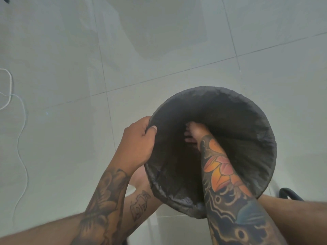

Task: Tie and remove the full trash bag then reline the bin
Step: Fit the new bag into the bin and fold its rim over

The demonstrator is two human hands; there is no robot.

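A round bin [269, 156] stands on the tiled floor, lined with a black trash bag [238, 121] whose edge is folded over the rim. My left hand [139, 138] pinches the bag's edge against the rim on the bin's left side. My right hand [193, 133] is down inside the bin with its fingers spread flat against the bag's inner wall. The bin's bottom is dark and hidden.
Pale grey floor tiles [70, 156] surround the bin. A thin white cord [21, 129] trails along the floor at the far left. My legs and a foot [139, 175] are beside the bin's lower left. A dark curved object [290, 193] shows at the lower right.
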